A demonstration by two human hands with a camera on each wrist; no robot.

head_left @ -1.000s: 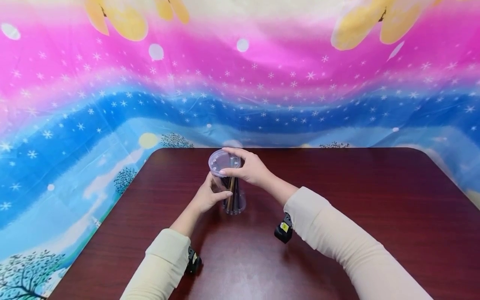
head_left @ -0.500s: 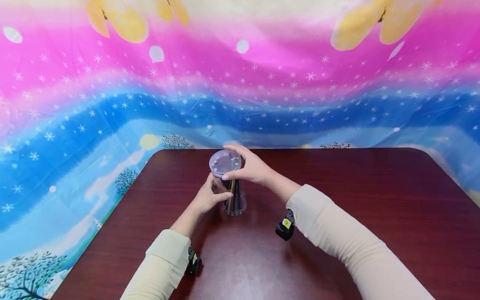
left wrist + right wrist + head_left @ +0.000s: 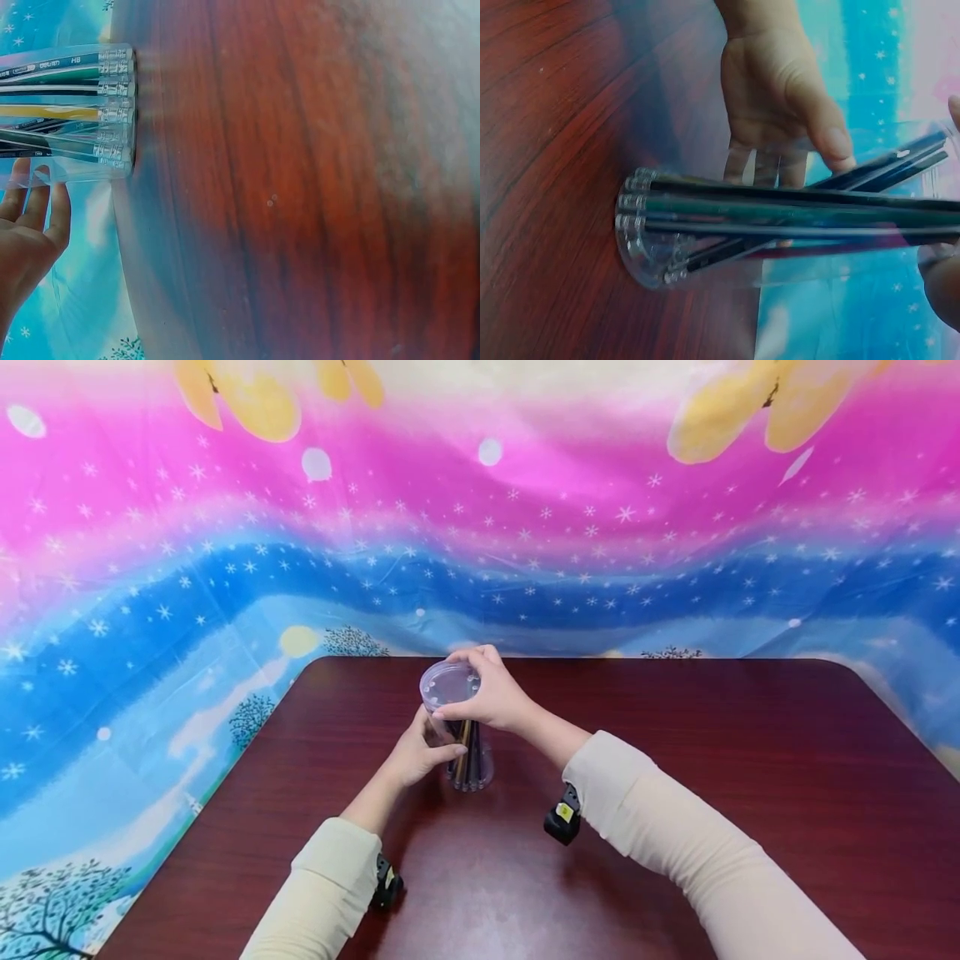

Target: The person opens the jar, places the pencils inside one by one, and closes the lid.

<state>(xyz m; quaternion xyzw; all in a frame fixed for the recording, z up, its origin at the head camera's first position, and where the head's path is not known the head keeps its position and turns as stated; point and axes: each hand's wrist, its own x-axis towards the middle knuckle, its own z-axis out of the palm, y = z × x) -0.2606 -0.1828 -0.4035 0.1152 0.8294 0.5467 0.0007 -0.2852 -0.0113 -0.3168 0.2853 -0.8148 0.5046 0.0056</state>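
A tall clear plastic jar (image 3: 486,767) holds several dark pencils (image 3: 467,758) and a yellow one. Its base is at the tabletop; whether it touches I cannot tell. In the left wrist view the pencils (image 3: 67,112) show HB lettering and silvery ends toward the base. My left hand (image 3: 415,753) grips the jar's side, thumb in front and fingers behind, as the left hand (image 3: 769,90) in the right wrist view confirms. On top is a clear round lid (image 3: 450,683), its rim held between thumb and fingers of my right hand (image 3: 497,695).
The dark red-brown wooden table (image 3: 675,760) extends around the jar, most widely to the right. Behind it hangs a printed pink and blue cloth (image 3: 570,527). A small black camera (image 3: 562,814) hangs under the right sleeve, and another (image 3: 387,883) sits by the left cuff.
My right hand's fingers have shifted around the lid's rim, the thumb now further left and the fingers more bent. The left hand and the jar stay nearly where they were.
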